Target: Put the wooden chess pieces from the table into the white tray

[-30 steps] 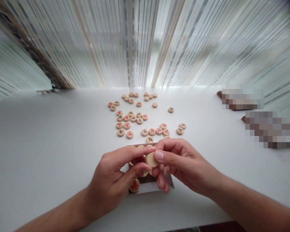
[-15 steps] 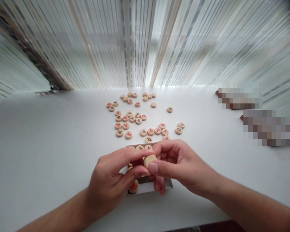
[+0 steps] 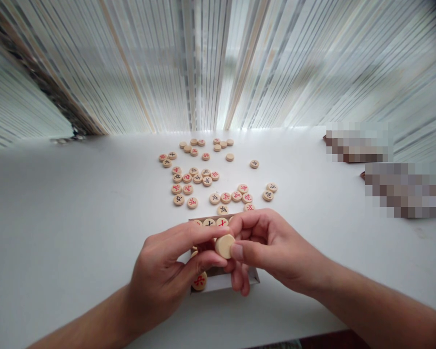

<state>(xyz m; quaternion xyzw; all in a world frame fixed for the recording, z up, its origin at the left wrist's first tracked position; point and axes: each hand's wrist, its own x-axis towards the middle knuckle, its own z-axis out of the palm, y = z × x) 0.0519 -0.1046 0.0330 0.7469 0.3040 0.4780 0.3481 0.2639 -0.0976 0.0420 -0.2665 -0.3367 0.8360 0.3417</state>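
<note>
Between my two hands, over a shallow box, is a round wooden Chinese chess piece (image 3: 224,246) with its blank side toward me. My left hand (image 3: 170,264) pinches it between forefinger and thumb from the left. From the right, the thumb and fingers of my right hand (image 3: 267,249) close on the same piece. Below them the box (image 3: 232,282) holds several pieces lying face up, among them a red-marked piece (image 3: 199,280) in its near left corner. My fingers cover much of the box's inside.
Loose chess pieces marked in red or black (image 3: 197,178) lie scattered on the white table (image 3: 76,218) beyond the box, some blank side up. Two pixelated objects with brown edges (image 3: 403,191) stand at the right. Striped string curtains (image 3: 160,63) hang along the far edge.
My right thumb has slid slightly toward the right edge of the held piece, so more of its blank face shows. Both hands otherwise stay in place; the view has shifted a little.
</note>
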